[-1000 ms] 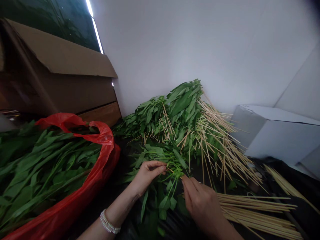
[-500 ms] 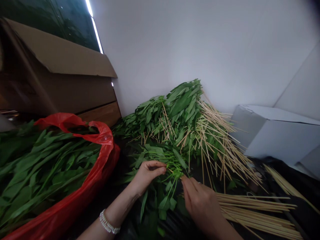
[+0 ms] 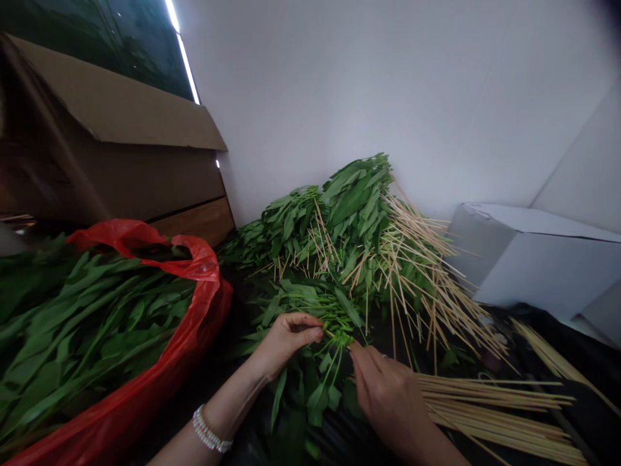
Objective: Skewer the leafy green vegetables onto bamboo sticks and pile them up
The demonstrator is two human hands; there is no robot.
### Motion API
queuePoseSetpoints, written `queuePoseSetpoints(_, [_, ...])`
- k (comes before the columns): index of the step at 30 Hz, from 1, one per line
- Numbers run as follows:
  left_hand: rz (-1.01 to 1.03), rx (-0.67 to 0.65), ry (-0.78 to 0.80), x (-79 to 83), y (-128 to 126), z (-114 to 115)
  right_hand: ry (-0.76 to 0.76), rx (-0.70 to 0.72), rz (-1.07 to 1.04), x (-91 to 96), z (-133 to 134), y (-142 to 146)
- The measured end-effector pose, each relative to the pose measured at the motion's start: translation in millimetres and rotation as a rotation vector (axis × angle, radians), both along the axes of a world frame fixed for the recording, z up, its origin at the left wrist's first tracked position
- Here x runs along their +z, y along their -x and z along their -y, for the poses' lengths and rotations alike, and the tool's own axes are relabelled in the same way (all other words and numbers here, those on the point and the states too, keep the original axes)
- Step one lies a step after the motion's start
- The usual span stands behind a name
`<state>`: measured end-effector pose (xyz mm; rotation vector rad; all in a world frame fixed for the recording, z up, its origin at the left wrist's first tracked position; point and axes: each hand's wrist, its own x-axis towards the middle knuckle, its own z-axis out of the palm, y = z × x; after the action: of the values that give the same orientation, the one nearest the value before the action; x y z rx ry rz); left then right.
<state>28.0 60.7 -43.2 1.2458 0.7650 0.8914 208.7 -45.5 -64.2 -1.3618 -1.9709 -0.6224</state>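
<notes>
My left hand [image 3: 286,341] pinches a small bunch of green leafy stems [image 3: 326,310] just left of its middle. My right hand [image 3: 388,395] is closed at the bunch's lower right, fingertips pressed against the stems; whether it holds a skewer there is hidden. Behind the bunch rises a big heap of leaves threaded on bamboo skewers [image 3: 369,239], leaning against the white wall. Loose bare bamboo skewers [image 3: 490,404] lie in a row just right of my right hand on the dark surface.
A red plastic bag [image 3: 189,317] full of loose green leaves [image 3: 82,330] sits at the left. A brown cardboard box [image 3: 121,155] stands behind it. A white box [image 3: 533,259] is at the right, with more skewers [image 3: 553,359] in front of it.
Both hands have shifted only slightly on the bunch; the right hand has slid a little lower. Nothing else moved.
</notes>
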Motion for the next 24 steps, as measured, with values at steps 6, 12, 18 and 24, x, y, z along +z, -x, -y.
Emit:
queuePoseSetpoints(6, [0.023,-0.072,0.005,-2.8,0.8,-0.5,-0.006,0.013,0.003,-1.7,1.1,1.9])
queuePoseSetpoints(12, [0.038,-0.119,0.038,-5.5,-0.1,0.8,-0.025,0.016,0.011,-2.1,-0.3,4.4])
queuePoseSetpoints(18, [-0.006,-0.155,-0.083,0.5,-2.8,6.7,-0.020,-0.001,0.024,1.5,-2.4,6.2])
queuePoseSetpoints(24, [-0.090,-0.127,-0.276,12.8,-0.3,6.4,-0.026,-0.007,0.059,7.3,-3.4,-2.4])
